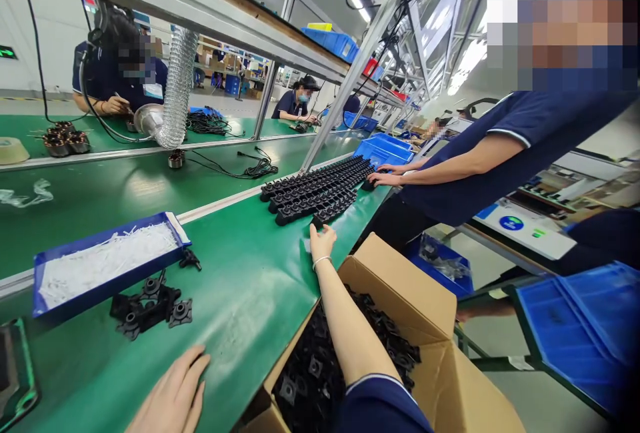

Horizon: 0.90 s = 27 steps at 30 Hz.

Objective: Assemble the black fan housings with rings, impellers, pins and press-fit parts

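Note:
My right hand [323,244] reaches forward to the near end of the shortest of several rows of black plastic parts [317,186] on the green bench. Its thumb and fingers are closed about the end part of that row. Low in the view my left hand [173,393] rests over the bench top with fingers stretched out, holding nothing. Ahead of it lies a small group of loose black plastic parts [150,306], some with square flanges. Below my right forearm, an open cardboard box [405,286] holds many similar black parts [315,366].
A blue tray of white strips [110,263] sits at the left. At the rows' far end are a co-worker's hands [385,176], with a blue bin [383,148] behind. A metal upright [345,86] and an overhead beam cross the bench. A blue crate [580,326] stands right.

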Each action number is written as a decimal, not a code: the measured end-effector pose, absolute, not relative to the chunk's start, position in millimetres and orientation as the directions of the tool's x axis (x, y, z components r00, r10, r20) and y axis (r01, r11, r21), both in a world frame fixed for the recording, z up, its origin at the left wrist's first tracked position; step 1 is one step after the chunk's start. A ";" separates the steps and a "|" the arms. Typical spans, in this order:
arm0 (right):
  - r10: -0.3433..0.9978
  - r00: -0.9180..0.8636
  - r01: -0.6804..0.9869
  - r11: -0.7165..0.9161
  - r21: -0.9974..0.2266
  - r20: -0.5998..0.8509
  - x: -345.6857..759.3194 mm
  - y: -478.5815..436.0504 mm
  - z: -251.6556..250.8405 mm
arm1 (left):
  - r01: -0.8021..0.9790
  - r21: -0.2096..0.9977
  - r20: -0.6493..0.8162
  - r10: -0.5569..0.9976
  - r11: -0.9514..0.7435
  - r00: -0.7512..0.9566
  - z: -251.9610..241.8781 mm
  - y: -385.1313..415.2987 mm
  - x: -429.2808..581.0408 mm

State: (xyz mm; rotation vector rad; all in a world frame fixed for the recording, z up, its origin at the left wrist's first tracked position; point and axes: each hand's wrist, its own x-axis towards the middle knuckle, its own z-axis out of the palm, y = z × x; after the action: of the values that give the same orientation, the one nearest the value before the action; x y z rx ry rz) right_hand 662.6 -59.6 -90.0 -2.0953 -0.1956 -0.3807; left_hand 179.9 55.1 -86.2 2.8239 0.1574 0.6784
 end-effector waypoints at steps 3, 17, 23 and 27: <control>0.173 0.936 0.352 -0.519 -0.779 0.308 625.3 -69.9 -102.6 | 0.101 0.249 0.442 0.206 -0.963 0.873 -81.7 48.7 181.0; 0.087 0.981 -0.032 -0.814 -0.580 -0.176 414.9 -266.6 -204.8 | 0.121 0.485 0.312 0.300 -0.866 0.901 -51.6 51.0 166.0; 0.267 0.827 -0.067 -0.827 -0.558 -0.494 347.7 -242.1 -262.0 | 0.145 0.385 0.255 0.255 -0.912 0.933 -57.0 50.5 161.1; 0.310 0.785 -0.059 -0.825 -0.562 -0.536 372.8 -208.8 -271.2 | 0.151 0.345 0.259 0.249 -0.926 0.933 -54.6 47.5 155.5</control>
State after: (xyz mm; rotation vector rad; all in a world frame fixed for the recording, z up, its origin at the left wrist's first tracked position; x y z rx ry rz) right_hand 372.8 -208.8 -271.2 -2.4035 -0.1860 0.8551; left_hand 155.5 47.5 -54.6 2.7673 0.2944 0.4299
